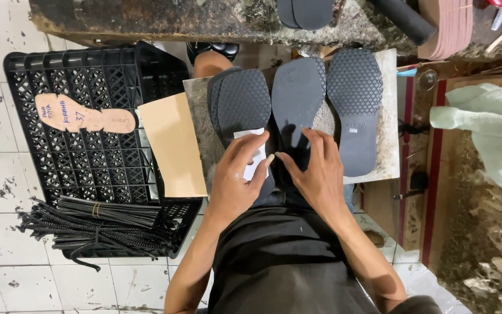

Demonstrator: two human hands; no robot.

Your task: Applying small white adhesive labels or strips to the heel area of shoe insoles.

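The middle sole (297,96), dark and smooth-faced, lies on a grey board (387,116) across the person's lap, its long axis running away from the body, heel end nearest; it sits just ahead of both hands, and the right hand (319,174) is the nearer, its fingers (312,139) spread and resting on the heel end. The left hand (238,180) lies just beside it, its fingers curled around a small white slip (250,152), seemingly paper, though the grip is partly hidden, over the heel of the left sole (240,104). A 3rd sole (355,99) with diamond tread lies to the right, touching or nearly touching the middle one. A tan card sheet (172,145) leans at the board's left edge against a black crate (88,81), which carries a pink insole pattern (85,114) with blue handwriting and a bundle of black cords (100,227).
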